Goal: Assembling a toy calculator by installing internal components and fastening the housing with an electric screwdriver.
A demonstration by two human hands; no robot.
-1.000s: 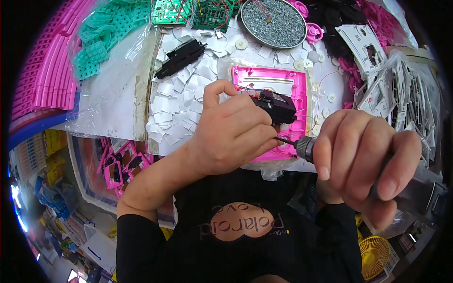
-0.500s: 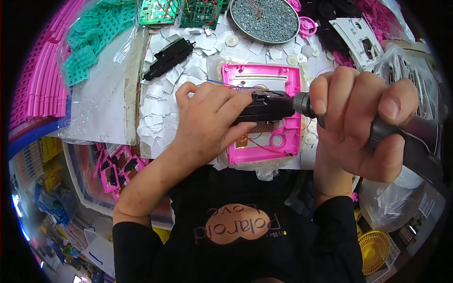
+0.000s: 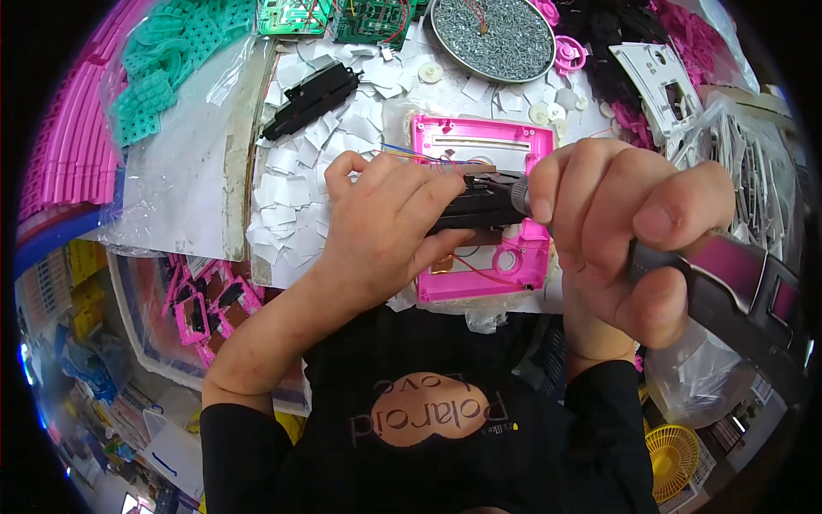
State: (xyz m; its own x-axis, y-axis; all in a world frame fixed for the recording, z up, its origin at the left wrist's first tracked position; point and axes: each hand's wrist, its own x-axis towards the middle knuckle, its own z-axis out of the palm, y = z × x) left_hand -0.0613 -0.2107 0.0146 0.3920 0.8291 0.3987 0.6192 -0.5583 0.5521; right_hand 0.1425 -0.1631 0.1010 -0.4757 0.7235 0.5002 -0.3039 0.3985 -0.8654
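Yellow basket (image 3: 671, 463) near right; pink plastic parts (image 3: 212, 304) near left. Right hand (image 3: 629, 223) with fingers clamped around power screwdriver (image 3: 728, 283), nose at right end of black plastic part (image 3: 479, 207); cannot tell tip contact. Left hand (image 3: 381, 218) clamped on same part's left end, above pink case (image 3: 479, 289). Farther left, second black part (image 3: 312, 103) among white paper bits (image 3: 282, 193). Far: small screws (image 3: 492, 43), green circuit boards (image 3: 372, 19).

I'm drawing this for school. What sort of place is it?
Probably a workshop where things get put together: there are green circuit boards, a heap of tiny metal pieces that look like screws, and a power tool in the right hand.
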